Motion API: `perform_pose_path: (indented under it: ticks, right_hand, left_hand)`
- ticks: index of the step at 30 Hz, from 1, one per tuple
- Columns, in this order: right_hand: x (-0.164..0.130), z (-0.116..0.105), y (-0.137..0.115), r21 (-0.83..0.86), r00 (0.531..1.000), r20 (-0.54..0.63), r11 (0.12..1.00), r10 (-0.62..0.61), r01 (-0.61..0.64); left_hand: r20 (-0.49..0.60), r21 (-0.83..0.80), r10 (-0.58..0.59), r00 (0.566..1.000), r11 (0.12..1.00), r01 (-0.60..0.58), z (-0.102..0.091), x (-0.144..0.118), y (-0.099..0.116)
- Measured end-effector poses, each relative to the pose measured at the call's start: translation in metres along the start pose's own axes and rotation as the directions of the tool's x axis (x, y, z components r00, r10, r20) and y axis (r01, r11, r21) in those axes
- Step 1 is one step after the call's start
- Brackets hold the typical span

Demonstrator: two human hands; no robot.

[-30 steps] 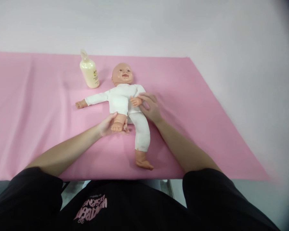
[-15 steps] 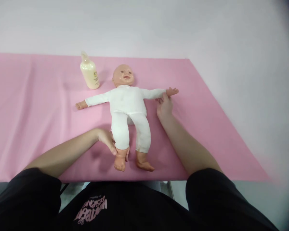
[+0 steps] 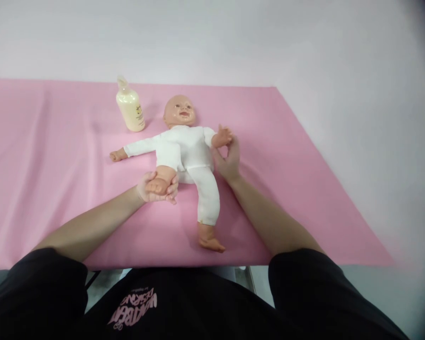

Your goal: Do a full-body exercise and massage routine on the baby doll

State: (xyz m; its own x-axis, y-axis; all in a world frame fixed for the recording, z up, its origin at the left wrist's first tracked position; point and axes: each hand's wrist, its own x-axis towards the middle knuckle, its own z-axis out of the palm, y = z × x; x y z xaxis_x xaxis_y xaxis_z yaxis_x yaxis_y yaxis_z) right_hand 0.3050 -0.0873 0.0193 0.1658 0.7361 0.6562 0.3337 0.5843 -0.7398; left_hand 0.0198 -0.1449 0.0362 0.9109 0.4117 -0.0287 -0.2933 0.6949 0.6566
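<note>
A broad pink cloth-covered worktop (image 3: 56, 189) fills the scene, running from the near edge by the person's black shirt out to the pale far wall. On it lies a plastic baby doll in a white one-piece suit (image 3: 186, 153), on its back, head toward the far side, just right of the middle.

Half a second ago the doll lay spread flat, both legs straight toward the near edge and both arms out to the sides. Now the limbs on two sides are folded in. The doll's leg on the scene's left is bent up at the knee, its bare foot drawn toward the belly, and the doll's arm on the scene's right is bent at the elbow so its small hand points up beside the shoulder. The other leg lies straight toward the near edge and the other arm stretches out to the left, as before.

The left hand (image 3: 158, 188) has its grip closed around that bare foot, fingers wrapped under and over it. The right hand (image 3: 228, 159) has a loose grip on the bent forearm, fingers raised against the doll's wrist. Judging by this, the limbs are being flexed and extended in alternation.

A small cream-coloured plastic lotion bottle (image 3: 130, 106) stands upright far left of the doll's head, apart from it, unmoved.
</note>
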Motion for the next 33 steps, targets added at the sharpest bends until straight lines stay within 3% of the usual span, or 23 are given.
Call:
perform_pose_path:
  ticks: [3, 6, 9, 12, 15, 19, 22, 24, 26, 30, 31, 33]
  right_hand:
    - [-0.004, 0.0, -0.007, -0.11, 0.976, 0.171, 0.982, -0.131, 0.151]
    - [-0.003, -0.001, -0.011, -0.17, 0.937, 0.306, 0.959, -0.166, 0.226]
    - [-0.002, 0.001, -0.012, -0.161, 0.906, 0.381, 0.952, -0.185, 0.262]
    - [-0.003, 0.003, -0.01, -0.128, 0.901, 0.385, 0.955, -0.2, 0.267]
    - [-0.004, 0.003, -0.009, -0.115, 0.943, 0.293, 0.974, -0.156, 0.197]
    - [-0.001, 0.002, -0.009, -0.031, 1.0, 0.02, 1.0, -0.001, 0.001]
    - [0.008, -0.002, -0.002, 0.112, 0.984, -0.14, 0.989, 0.115, -0.099]
    - [0.014, -0.006, 0.01, 0.181, 0.962, -0.218, 0.975, 0.166, -0.127]
    - [0.019, -0.01, 0.028, 0.236, 0.926, -0.276, 0.952, 0.257, -0.194]
    - [0.023, -0.015, 0.063, 0.452, 0.762, -0.296, 0.787, 0.576, -0.42]
    - [0.024, -0.015, 0.068, 0.48, 0.738, -0.297, 0.763, 0.605, -0.432]
    - [0.024, -0.014, 0.073, 0.501, 0.737, -0.311, 0.763, 0.6, -0.41]
  left_hand:
    - [-0.178, -0.015, 0.056, 0.982, 0.998, -0.06, 0.012, 0.003, 0.006]
    - [-0.276, -0.032, 0.054, 0.96, 0.997, -0.065, 0.018, 0.007, 0.006]
    - [-0.311, -0.05, 0.048, 0.949, 0.997, -0.067, 0.015, 0.01, 0.004]
    - [-0.277, -0.051, 0.035, 0.96, 0.997, -0.051, 0.008, 0.01, 0.001]
    - [-0.154, -0.031, -0.017, 0.988, 0.999, 0.012, 0.001, 0.008, 0.0]
    - [0.083, 0.082, -0.182, 0.98, 0.981, 0.175, 0.0, 0.0, 0.001]
    - [0.236, 0.255, -0.41, 0.881, 0.901, 0.351, 0.004, 0.0, 0.006]
    - [0.259, 0.41, -0.537, 0.803, 0.814, 0.413, 0.008, 0.003, 0.009]
    - [0.235, 0.521, -0.584, 0.777, 0.751, 0.407, 0.013, 0.007, 0.01]
    - [0.164, 0.562, -0.503, 0.849, 0.755, 0.338, 0.023, 0.011, 0.009]
    - [0.138, 0.558, -0.463, 0.876, 0.767, 0.317, 0.025, 0.012, 0.009]
    - [0.102, 0.55, -0.401, 0.91, 0.785, 0.284, 0.029, 0.012, 0.01]
